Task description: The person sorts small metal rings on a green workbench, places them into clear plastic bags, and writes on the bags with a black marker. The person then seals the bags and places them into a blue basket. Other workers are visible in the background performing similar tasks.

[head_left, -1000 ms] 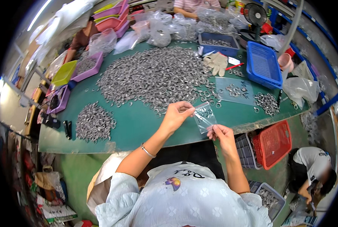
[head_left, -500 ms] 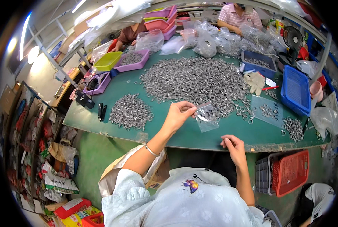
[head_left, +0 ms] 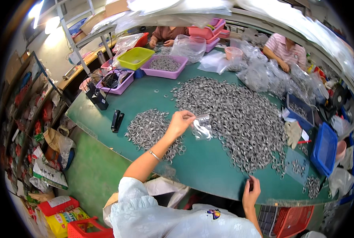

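My left hand (head_left: pixel 181 122) pinches the top corner of a small clear plastic bag (head_left: pixel 202 129), which hangs over the green table (head_left: pixel 196 168) and catches a white glare. Just behind it spreads a large heap of grey metal rings (head_left: pixel 232 107); a smaller pile of rings (head_left: pixel 149 127) lies to the left, partly behind my wrist. Low at the table's front edge, my right hand (head_left: pixel 251 191) has loosely bent fingers, thumb and forefinger apart, with nothing visible in them. The nearest rings are a little beyond its fingertips.
A black stapler (head_left: pixel 116 121) lies left of the small pile. Behind are a purple tray of rings (head_left: pixel 165 68) and a yellow-green tray (head_left: pixel 135 58). A glove (head_left: pixel 293 135) and blue basket (head_left: pixel 324 150) are at right. Two people sit across, hands among parts and bags.
The view has swung left, shifting the table and piles in the picture. My left hand has carried the bag leftward, toward the small pile; my right hand stays by the front edge.
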Motion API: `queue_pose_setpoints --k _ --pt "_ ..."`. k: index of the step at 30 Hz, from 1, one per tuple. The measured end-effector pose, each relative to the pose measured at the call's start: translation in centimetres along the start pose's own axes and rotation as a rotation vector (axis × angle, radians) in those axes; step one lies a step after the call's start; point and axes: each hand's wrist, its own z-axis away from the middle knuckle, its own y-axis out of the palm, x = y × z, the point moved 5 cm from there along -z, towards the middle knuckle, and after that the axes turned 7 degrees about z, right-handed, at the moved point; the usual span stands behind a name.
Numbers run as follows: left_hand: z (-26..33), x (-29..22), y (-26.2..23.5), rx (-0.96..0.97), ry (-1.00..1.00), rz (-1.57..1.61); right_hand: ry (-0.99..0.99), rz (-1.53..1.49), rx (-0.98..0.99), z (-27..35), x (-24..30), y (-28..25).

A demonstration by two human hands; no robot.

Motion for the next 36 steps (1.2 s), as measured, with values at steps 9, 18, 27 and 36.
queue_pose_setpoints --k 9,18,27,36 --pt "-9.7 9.7 -16.7 -0.577 -0.119 0.080 0.094 0.105 0.009 0.2 -0.4 0.5" --pt "-11.5 13.8 -26.2 -0.856 -0.195 -0.083 0.069 0.180 -0.019 0.0 -0.2 1.1" --pt "-9.7 16.1 -30.2 -1.314 -0.251 0.257 0.059 0.184 -0.042 0.0 0.2 1.2" --pt "-8.1 22.6 -42.5 -1.267 -0.070 -0.196 0.032 0.228 0.002 -0.2 3.0 0.9"
